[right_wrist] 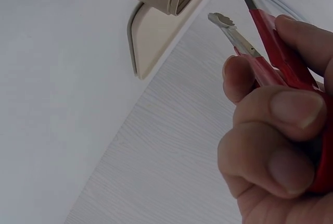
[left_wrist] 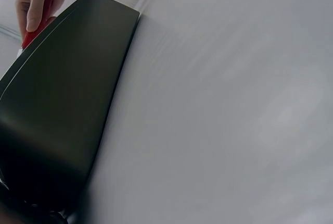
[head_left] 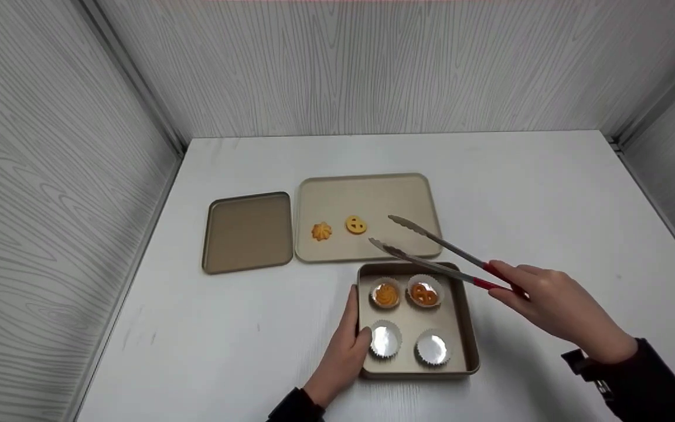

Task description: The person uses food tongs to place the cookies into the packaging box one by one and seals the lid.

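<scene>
My left hand (head_left: pixel 340 354) grips the left wall of a deep square baking pan (head_left: pixel 466 334), its thumb over the rim. Four-cornered inside the pan stand foil-like paper cups: a swirled cookie (head_left: pixel 386 295) fills one, a pretzel-shaped cookie (head_left: pixel 424 294) another, and the two front cups (head_left: pixel 433 349) are bare. In my right hand (head_left: pixel 560 305) are red-handled metal tongs (head_left: pixel 425 262), arms spread with nothing between the tips. Those tips hang over the large tray (head_left: pixel 367 190), right of a round pretzel-patterned cookie (head_left: pixel 355 224) and a star-shaped cookie (head_left: pixel 321 231).
Left of the large tray lies a smaller, darker shallow tray (head_left: pixel 248 233). The pan stands just in front of the large tray on a white table (head_left: pixel 226 328). Wood-grain panels (head_left: pixel 361 70) enclose the back and both sides.
</scene>
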Tool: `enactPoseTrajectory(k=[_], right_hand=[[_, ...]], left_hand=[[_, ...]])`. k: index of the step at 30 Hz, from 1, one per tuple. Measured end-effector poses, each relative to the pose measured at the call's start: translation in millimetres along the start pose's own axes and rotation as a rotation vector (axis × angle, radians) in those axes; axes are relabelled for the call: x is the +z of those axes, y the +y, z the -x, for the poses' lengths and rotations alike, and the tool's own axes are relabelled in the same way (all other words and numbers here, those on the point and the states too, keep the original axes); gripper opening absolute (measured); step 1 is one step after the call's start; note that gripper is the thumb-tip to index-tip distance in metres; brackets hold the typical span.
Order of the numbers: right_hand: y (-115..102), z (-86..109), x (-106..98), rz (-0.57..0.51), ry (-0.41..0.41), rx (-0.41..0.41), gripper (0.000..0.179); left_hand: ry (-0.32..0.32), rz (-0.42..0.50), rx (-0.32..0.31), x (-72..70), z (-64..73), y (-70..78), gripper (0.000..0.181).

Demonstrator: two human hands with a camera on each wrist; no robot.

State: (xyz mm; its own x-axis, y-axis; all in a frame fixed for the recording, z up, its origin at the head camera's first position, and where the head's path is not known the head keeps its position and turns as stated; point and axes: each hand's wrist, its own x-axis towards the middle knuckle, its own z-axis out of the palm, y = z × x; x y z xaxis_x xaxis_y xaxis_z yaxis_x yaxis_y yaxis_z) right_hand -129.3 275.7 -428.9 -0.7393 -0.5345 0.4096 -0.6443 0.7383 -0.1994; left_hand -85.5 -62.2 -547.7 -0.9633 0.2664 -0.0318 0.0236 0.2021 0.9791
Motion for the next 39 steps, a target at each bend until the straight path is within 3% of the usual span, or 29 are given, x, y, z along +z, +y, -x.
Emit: enactPoseTrajectory(k=[19,39], right_hand=[[-3,-41.9,29,-0.095,-0.213,0.132,0.025],[-1,-64.0,51,-0.102,-0.274,0.157,0.012]], left_hand=[[0.005,-0.001,0.004,-0.3,-0.3,0.3,0.077],[0.005,0.027,-0.015,-0.2,-0.3,2.1,0.075]])
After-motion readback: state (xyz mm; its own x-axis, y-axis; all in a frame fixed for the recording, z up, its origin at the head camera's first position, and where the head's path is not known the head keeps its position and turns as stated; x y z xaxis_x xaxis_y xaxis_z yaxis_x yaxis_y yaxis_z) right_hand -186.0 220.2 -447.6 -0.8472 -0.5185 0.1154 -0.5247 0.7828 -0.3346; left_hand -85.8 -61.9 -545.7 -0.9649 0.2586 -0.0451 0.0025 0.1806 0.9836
